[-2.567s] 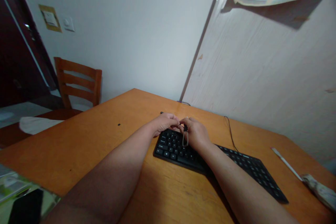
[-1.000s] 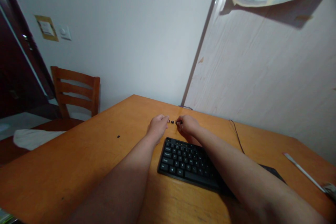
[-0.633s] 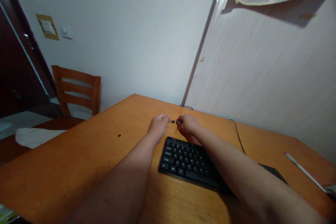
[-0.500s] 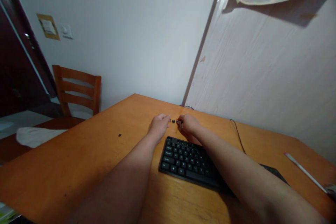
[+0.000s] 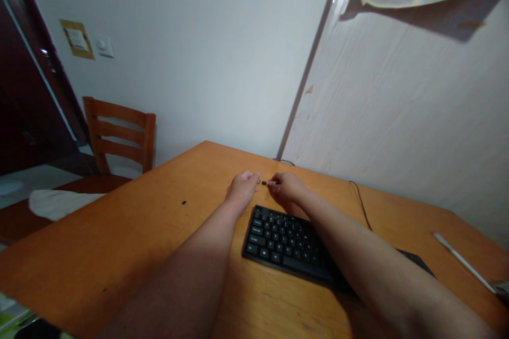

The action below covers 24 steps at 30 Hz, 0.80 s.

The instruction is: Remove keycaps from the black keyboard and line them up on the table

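Observation:
Past the far edge of the black keyboard, both hands meet above the table. My left hand has its thumb and fingers pinched together; whatever is between them is too small to name. Facing it, my right hand is closed, with a small dark piece at its fingertips whose kind does not show. A tiny black piece lies in the narrow gap between the hands. My right forearm crosses over the keyboard and hides part of its right side.
Left of the hands, another small black piece lies on the wooden table. A dark cable runs behind the right forearm. A thin white stick lies far right. A wooden chair stands beyond the left edge.
The hands stay almost in place, with the right fingertips shifting very slightly at the small dark piece. The whole view has moved a little.

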Each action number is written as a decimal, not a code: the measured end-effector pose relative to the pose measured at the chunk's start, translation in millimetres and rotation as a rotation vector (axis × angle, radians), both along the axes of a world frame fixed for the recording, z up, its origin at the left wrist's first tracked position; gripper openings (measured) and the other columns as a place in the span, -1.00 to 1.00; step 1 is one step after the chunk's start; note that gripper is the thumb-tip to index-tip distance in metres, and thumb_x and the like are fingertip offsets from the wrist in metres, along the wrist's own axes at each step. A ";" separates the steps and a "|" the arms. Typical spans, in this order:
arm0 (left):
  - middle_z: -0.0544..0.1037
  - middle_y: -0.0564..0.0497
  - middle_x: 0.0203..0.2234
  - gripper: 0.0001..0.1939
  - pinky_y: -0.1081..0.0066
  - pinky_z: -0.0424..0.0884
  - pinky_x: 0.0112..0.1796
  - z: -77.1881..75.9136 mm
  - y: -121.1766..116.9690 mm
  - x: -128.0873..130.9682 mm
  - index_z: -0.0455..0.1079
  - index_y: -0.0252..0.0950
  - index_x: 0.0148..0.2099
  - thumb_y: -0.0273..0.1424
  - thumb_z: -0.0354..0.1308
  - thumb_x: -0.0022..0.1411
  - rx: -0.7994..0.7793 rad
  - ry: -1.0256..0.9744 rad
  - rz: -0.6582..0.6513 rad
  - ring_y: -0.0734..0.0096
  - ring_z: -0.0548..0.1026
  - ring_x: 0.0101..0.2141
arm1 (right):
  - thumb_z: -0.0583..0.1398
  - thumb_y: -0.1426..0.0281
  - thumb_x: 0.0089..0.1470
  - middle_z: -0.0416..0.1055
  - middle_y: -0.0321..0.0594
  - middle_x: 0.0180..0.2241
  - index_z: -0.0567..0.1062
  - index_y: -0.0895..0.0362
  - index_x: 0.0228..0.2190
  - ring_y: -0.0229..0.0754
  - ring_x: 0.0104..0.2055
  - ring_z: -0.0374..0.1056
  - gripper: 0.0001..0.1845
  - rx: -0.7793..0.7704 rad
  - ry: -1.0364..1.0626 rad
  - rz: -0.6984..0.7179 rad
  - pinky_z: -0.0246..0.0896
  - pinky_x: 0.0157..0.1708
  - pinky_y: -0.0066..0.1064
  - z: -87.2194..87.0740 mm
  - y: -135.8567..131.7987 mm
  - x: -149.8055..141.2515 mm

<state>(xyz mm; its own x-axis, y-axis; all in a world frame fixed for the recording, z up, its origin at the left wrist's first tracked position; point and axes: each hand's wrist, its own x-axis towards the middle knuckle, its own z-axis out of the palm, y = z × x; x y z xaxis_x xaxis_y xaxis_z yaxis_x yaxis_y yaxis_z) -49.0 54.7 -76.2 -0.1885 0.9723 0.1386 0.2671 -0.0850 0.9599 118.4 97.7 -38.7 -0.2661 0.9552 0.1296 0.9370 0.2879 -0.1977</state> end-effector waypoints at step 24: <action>0.52 -0.01 -0.39 -0.65 0.48 0.27 -0.40 50.8 -36.8 32.3 0.45 -0.32 -0.29 -0.11 0.13 0.15 0.103 -0.027 -0.400 0.47 0.39 -0.42 | 0.30 0.16 -0.04 0.36 -0.38 -0.61 0.36 0.13 -0.38 -0.38 -0.68 0.15 -0.66 -0.375 1.406 0.132 0.01 -0.67 -0.54 38.1 -111.3 57.4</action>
